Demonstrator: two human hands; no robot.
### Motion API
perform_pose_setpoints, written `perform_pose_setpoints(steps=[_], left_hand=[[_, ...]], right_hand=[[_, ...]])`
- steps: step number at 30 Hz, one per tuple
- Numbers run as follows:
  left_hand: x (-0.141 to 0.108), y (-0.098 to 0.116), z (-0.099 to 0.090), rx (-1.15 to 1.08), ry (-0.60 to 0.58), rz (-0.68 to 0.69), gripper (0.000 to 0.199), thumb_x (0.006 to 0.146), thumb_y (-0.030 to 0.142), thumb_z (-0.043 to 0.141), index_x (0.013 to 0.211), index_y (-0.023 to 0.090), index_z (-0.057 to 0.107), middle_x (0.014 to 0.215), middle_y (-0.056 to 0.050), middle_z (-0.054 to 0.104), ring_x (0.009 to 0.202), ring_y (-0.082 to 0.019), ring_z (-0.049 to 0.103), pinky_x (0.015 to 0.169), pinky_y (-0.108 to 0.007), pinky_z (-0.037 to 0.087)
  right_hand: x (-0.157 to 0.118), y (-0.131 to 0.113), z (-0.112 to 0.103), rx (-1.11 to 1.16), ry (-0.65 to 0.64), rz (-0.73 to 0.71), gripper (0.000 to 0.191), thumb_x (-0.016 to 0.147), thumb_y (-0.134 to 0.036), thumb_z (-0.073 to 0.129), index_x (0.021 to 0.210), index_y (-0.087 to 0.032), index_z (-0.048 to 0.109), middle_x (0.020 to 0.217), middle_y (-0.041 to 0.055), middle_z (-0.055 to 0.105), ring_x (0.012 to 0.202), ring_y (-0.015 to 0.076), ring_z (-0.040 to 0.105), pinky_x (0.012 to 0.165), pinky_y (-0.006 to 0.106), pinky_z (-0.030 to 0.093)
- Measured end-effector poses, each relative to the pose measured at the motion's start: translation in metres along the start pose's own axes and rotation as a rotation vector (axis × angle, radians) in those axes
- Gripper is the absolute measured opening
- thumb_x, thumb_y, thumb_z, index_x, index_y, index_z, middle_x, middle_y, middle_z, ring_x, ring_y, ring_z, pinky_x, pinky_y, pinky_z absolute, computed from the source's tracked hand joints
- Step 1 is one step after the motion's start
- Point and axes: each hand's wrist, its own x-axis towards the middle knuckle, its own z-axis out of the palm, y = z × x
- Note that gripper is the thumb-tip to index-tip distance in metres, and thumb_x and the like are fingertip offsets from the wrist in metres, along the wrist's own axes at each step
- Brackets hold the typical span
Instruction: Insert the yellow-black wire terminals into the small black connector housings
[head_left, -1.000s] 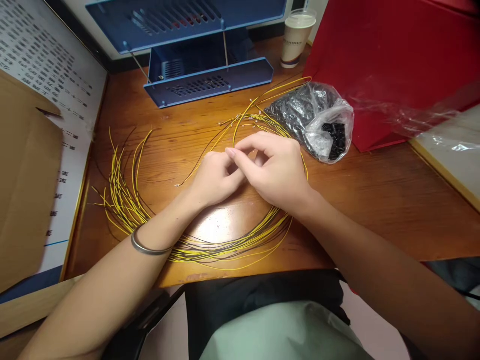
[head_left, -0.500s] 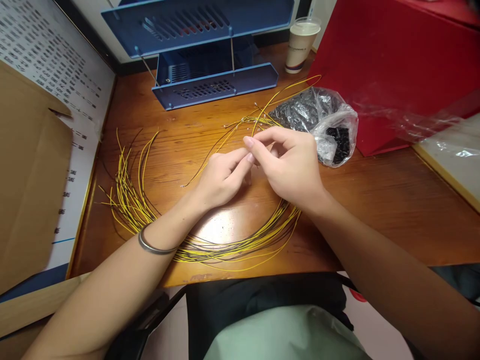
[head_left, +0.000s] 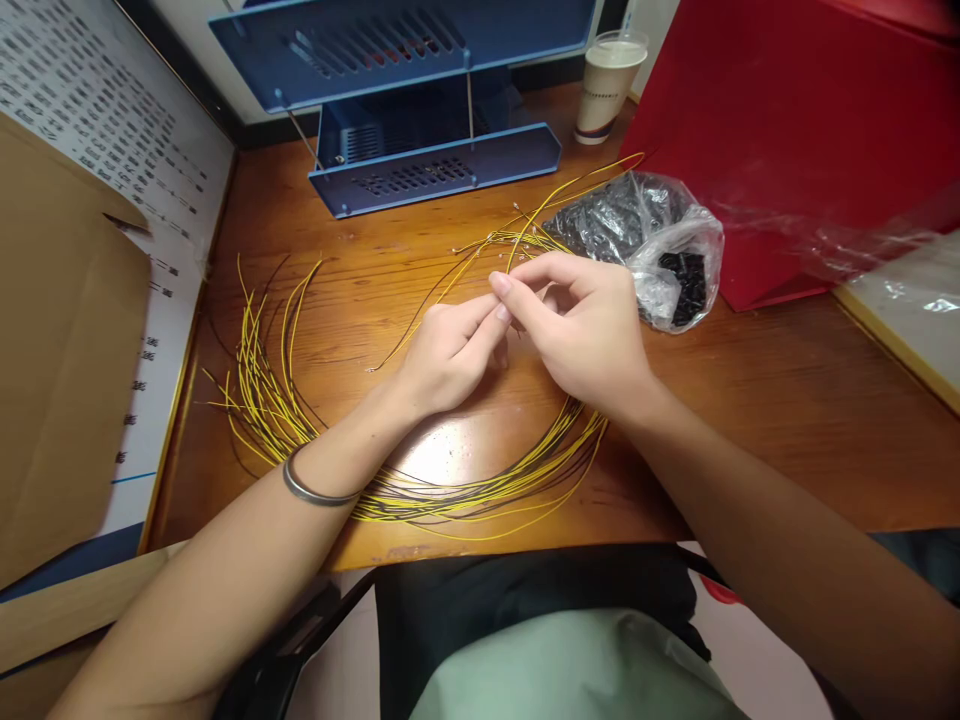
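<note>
A bendy yellow wire in a small pinch

The right hand pinches the yellow wire between its thumb and first finger, over the middle of the counter. From there the wire loops up and away, past the far side of a clear bag. The left hand has its thumb and finger tips together, right by the right hand's tips, but I can't tell what they hold. A big curved bunch of yellow and black wires lies around both hands.

The wire looks very light and bendy, with a smooth skin that may slip. It would likely spring and wobble if held far from its end, so a close pinch seems best.
</note>
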Motion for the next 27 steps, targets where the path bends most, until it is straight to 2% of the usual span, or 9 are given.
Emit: perform_pose_setpoints(steps=[7, 14, 20, 27], left_hand=[[0.000, 0.001, 0.000, -0.022, 0.001, -0.006, 0.051, 0.110, 0.041, 0.041, 0.071, 0.016, 0.061, 0.063, -0.001, 0.067, 0.060, -0.011, 0.062, 0.063, -0.024, 0.047], [0.000, -0.001, 0.000, 0.045, 0.007, 0.028, 0.056, 0.110, 0.040, 0.040, 0.064, 0.016, 0.061, 0.058, 0.000, 0.064, 0.055, -0.010, 0.059, 0.064, -0.026, 0.046], [0.001, 0.001, 0.001, 0.146, 0.014, 0.023, 0.055, 0.108, 0.044, 0.040, 0.064, 0.017, 0.058, 0.059, -0.002, 0.063, 0.055, -0.012, 0.057, 0.058, -0.027, 0.043], [0.002, 0.002, 0.002, 0.220, 0.037, 0.073, 0.058, 0.106, 0.042, 0.041, 0.054, 0.018, 0.045, 0.047, 0.001, 0.045, 0.044, -0.009, 0.041, 0.050, -0.028, 0.031]], right_hand=[[0.000, -0.001, -0.001, 0.007, -0.028, -0.030, 0.039, 0.096, -0.054, 0.065, 0.080, -0.019, 0.073, 0.072, 0.0007, 0.068, 0.059, 0.0110, 0.050, 0.060, 0.030, 0.040], [-0.001, -0.005, -0.004, -0.093, -0.113, -0.089, 0.027, 0.097, -0.040, 0.066, 0.083, -0.019, 0.073, 0.080, 0.0020, 0.071, 0.075, 0.0150, 0.060, 0.076, 0.032, 0.046], [-0.002, -0.015, -0.013, -0.234, -0.179, -0.114, 0.019, 0.094, -0.035, 0.069, 0.084, -0.020, 0.076, 0.081, 0.0034, 0.068, 0.078, 0.0178, 0.062, 0.076, 0.034, 0.045], [-0.001, -0.006, -0.009, -0.165, -0.186, -0.084, 0.020, 0.094, -0.034, 0.068, 0.083, -0.019, 0.075, 0.076, 0.0021, 0.068, 0.073, 0.0161, 0.060, 0.076, 0.034, 0.045]])
